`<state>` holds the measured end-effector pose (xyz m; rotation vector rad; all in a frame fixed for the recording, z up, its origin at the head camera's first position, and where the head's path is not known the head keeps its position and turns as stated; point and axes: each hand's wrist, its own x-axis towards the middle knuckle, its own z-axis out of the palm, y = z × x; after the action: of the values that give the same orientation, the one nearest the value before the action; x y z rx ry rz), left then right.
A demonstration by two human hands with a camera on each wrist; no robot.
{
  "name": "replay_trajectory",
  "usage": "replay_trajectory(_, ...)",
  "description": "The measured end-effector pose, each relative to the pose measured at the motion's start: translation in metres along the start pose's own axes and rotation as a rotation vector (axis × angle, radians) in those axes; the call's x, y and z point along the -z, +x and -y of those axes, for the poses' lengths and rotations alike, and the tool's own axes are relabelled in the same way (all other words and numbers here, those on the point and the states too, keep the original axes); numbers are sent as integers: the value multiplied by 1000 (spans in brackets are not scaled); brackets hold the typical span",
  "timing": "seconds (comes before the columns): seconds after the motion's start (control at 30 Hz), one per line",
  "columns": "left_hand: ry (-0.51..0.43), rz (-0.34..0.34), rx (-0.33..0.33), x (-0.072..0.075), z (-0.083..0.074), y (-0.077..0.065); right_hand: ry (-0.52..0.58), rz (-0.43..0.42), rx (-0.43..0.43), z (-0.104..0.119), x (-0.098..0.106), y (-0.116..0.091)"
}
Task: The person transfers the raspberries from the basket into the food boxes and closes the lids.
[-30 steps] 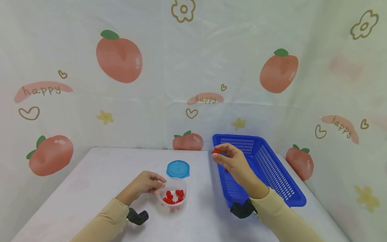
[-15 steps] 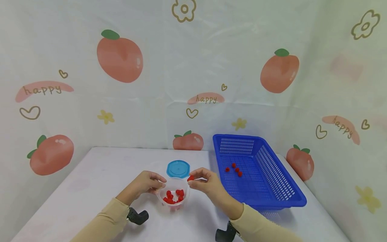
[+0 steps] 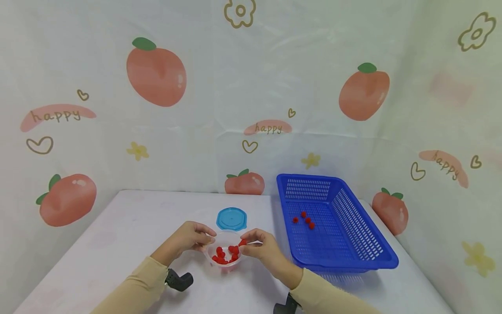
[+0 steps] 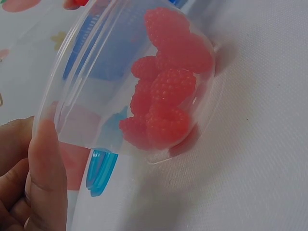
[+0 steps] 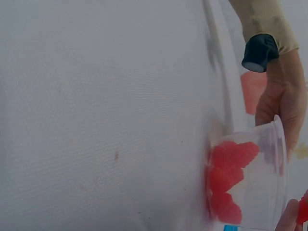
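Observation:
A clear plastic tub (image 4: pixel 86 122) holds several red raspberries (image 4: pixel 173 86) piled at its bottom. My left hand (image 3: pixel 192 237) grips the tub's left rim, thumb and fingers on either side of the wall. With thumb and fingertips my right hand (image 3: pixel 266 253) pinches one raspberry (image 3: pixel 242 242) at the tub's right rim. In the right wrist view that raspberry and a fingertip (image 5: pixel 288 216) show only at the lower right edge, beside the rim.
A blue perforated plastic basket (image 3: pixel 341 257) stands on the right, with several raspberries (image 3: pixel 307 220) on its floor. Behind the tub a blue lid (image 3: pixel 232 218) lies on the white table (image 3: pixel 157 209). A printed cloth (image 3: pixel 259 78) hangs behind the table.
From over the basket, my right hand has moved left and down to the tub's rim with the raspberry. My left hand has stayed on the tub.

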<state>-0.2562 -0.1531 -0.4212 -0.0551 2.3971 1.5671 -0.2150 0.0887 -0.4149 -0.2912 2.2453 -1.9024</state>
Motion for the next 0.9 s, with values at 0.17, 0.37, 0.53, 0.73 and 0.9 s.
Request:
replay_trajectory(0.17,-5,9,-7,0,0,1,-41,-13,0,-3,-1,3)
replay_trajectory(0.37,-12,19,-21,1,1,1,-89,-28,-10,-5,-4,5)
replay_trajectory(0.53,-7,10,-16,1,1,1,-109,-24,-11,-3,-5,5)
replay_trajectory(0.73,-9,3,-11,0,1,2,-119,-20,-15,-2,-5,5)
replay_trajectory(0.9,-3,-2,-10,0,2,2,-128,-21,-25,-1,-5,4)
